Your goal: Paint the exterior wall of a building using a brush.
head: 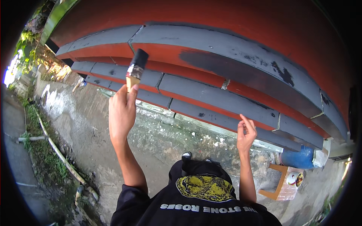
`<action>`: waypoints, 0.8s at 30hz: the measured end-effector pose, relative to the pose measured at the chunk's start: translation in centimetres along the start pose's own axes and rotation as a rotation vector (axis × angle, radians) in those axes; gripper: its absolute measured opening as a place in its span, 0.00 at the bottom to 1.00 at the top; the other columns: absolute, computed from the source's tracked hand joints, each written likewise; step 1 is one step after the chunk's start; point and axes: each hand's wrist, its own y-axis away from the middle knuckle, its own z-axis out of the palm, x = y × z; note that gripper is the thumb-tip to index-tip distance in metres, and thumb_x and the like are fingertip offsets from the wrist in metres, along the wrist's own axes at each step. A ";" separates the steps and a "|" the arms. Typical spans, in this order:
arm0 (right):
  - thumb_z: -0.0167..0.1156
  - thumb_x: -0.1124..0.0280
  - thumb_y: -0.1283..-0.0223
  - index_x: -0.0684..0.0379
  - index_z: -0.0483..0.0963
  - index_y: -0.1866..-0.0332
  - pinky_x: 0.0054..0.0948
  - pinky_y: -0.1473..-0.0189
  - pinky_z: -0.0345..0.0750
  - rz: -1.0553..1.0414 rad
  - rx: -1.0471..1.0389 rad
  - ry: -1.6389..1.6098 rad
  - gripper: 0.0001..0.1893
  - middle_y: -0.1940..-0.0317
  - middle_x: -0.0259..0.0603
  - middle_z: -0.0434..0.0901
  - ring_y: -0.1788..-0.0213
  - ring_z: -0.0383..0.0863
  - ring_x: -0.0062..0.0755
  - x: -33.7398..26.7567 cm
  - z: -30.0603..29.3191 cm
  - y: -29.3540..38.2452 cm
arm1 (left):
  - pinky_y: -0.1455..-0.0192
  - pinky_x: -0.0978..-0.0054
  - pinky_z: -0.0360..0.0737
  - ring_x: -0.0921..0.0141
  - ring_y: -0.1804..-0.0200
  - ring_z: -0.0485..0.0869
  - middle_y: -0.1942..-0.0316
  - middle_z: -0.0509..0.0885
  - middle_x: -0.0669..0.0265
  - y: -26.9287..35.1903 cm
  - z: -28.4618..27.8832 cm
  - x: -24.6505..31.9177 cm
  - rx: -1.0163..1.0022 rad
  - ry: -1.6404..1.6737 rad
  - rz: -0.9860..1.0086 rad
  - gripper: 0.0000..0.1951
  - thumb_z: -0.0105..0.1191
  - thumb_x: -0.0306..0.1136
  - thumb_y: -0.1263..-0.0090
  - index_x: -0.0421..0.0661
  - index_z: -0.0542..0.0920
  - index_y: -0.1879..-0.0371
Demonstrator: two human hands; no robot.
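Observation:
My left hand (122,113) is closed round the wooden handle of a flat paintbrush (136,69), its dark-coated bristles pointing up in front of the ledges. The red wall (203,14) carries several stepped ledges with grey upper faces. On the red front face of the uppermost ledge (158,48) lies a broad dark grey painted patch (209,62) that runs on to the right. My right hand (246,132) is raised near the lower ledges with its fingers partly bent and nothing visible in it; whether it touches a ledge, I cannot tell.
A small brown table (287,183) at the lower right bears a round white container (294,179). Behind it lies a blue plastic container (298,156). A long pipe (60,155) runs beside plants at the left. Paint-spotted concrete (169,135) lies underfoot.

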 end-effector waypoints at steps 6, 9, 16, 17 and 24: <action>0.61 0.81 0.35 0.63 0.85 0.43 0.19 0.71 0.66 -0.033 0.025 0.056 0.17 0.65 0.32 0.77 0.71 0.71 0.14 0.0 -0.9 -2.9 | 0.76 0.53 0.79 0.50 0.77 0.86 0.81 0.83 0.50 1.6 4.1 0.9 0.106 -0.182 -0.015 0.16 0.49 0.39 0.16 0.39 0.77 0.64; 0.60 0.82 0.35 0.64 0.85 0.43 0.19 0.72 0.63 -0.060 0.009 0.069 0.16 0.65 0.32 0.77 0.73 0.68 0.13 -0.1 -0.6 -3.4 | 0.75 0.50 0.83 0.45 0.75 0.87 0.81 0.83 0.46 3.3 7.6 4.9 0.014 -0.069 0.094 0.15 0.48 0.37 0.16 0.39 0.74 0.64; 0.60 0.82 0.35 0.63 0.85 0.44 0.19 0.71 0.64 -0.054 0.017 0.063 0.16 0.65 0.31 0.77 0.72 0.67 0.13 -0.6 0.5 -1.9 | 0.78 0.50 0.78 0.45 0.80 0.83 0.87 0.78 0.48 7.4 8.7 10.2 -0.232 0.149 0.197 0.14 0.49 0.35 0.17 0.37 0.72 0.65; 0.61 0.82 0.35 0.63 0.85 0.44 0.19 0.71 0.64 -0.054 0.024 0.070 0.16 0.65 0.31 0.77 0.72 0.67 0.13 -0.4 0.6 -2.0 | 0.78 0.50 0.78 0.45 0.80 0.83 0.87 0.78 0.49 8.0 9.0 10.4 -0.253 0.172 0.252 0.14 0.49 0.35 0.17 0.37 0.72 0.65; 0.62 0.82 0.37 0.62 0.85 0.44 0.21 0.72 0.63 -0.007 0.036 0.089 0.17 0.66 0.30 0.77 0.74 0.65 0.13 -0.9 1.8 -2.7 | 0.79 0.51 0.75 0.46 0.80 0.82 0.86 0.78 0.50 5.5 8.9 7.0 -0.258 0.194 0.277 0.14 0.50 0.36 0.17 0.36 0.74 0.63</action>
